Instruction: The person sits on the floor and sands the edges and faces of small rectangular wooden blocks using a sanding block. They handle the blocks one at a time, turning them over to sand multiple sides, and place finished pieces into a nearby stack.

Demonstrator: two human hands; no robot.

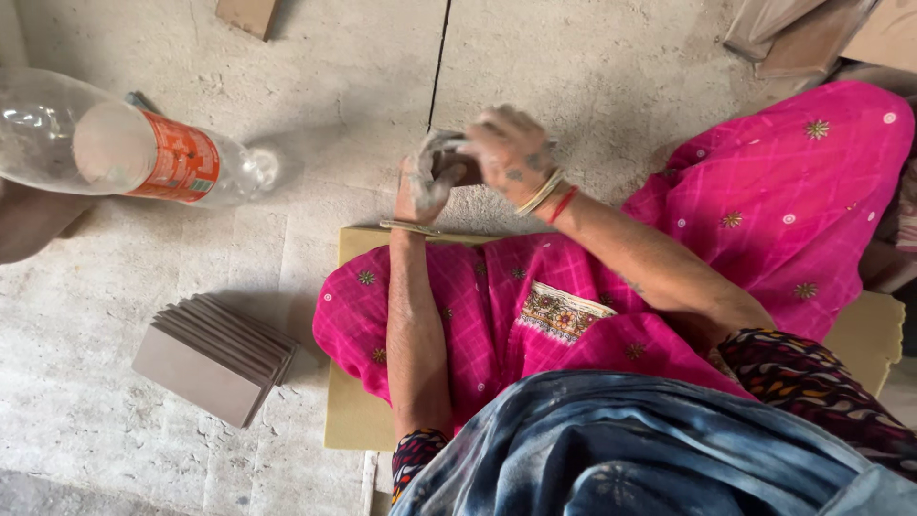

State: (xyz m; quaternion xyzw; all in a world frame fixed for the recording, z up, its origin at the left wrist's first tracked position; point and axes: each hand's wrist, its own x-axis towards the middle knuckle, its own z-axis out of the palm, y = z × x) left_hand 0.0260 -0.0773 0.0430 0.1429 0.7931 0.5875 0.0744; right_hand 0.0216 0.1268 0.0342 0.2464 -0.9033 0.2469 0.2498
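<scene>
Both hands are closed together around one small dark lump: the left hand (425,182), its fingers grey with a clay-like smear, cups the small dark lump (465,170) from below and the side, while the right hand (511,151) curls over it from above, knuckles up, so that only a sliver of the lump shows between them; what it is made of cannot be told. The lump sits in the air just beyond the far edge of the yellow cushion (355,420), over the bare concrete floor (334,86). A thin metal bangle (411,227) rings the left wrist right at that far edge of the cushion; pale and red bands (549,196) ring the right wrist, a little past it. The person's lap, in a bright pink embroidered cloth (764,210), covers most of the cushion and spreads off its right side. To the left of the cushion, near but apart from it, lies a fanned stack of flat grey-brown tiles (215,358). Farther left and beyond the cushion, well apart from the hands, a clear plastic bottle (124,148) with an orange label lies on its side.
</scene>
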